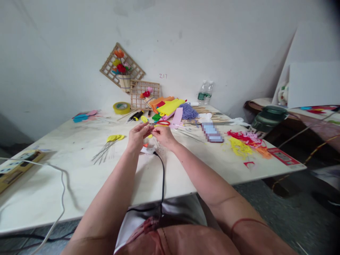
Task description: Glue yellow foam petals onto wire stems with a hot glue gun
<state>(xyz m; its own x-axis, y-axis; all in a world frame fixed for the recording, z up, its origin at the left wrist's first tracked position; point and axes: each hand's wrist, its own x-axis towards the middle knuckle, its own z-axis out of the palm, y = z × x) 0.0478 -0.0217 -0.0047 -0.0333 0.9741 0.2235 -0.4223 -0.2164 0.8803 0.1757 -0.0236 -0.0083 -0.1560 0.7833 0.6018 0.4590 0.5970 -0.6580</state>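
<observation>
Both hands meet over the middle of the table, fingertips close together. My left hand (138, 135) is closed in a pinch, with a yellow petal-shaped piece (145, 119) showing at its fingertips. Beside it, my right hand (163, 136) is also pinched; whatever its fingers hold is too small to make out. Just beyond them lie scissors with red handles (162, 123). Below the hands rests a white corded tool (147, 150) with an orange tip, partly hidden. To the left is a bunch of yellow petals on thin wires (113, 140).
Coloured felt sheets (170, 107), purple yarn (189, 111) and thin sticks lie at the back. A phone (212, 132) and coloured scraps (243, 145) are to the right. Yellow tape (121, 107) sits back left; a power strip (20, 164) lies near left. A black cord (163, 177) crosses the front edge.
</observation>
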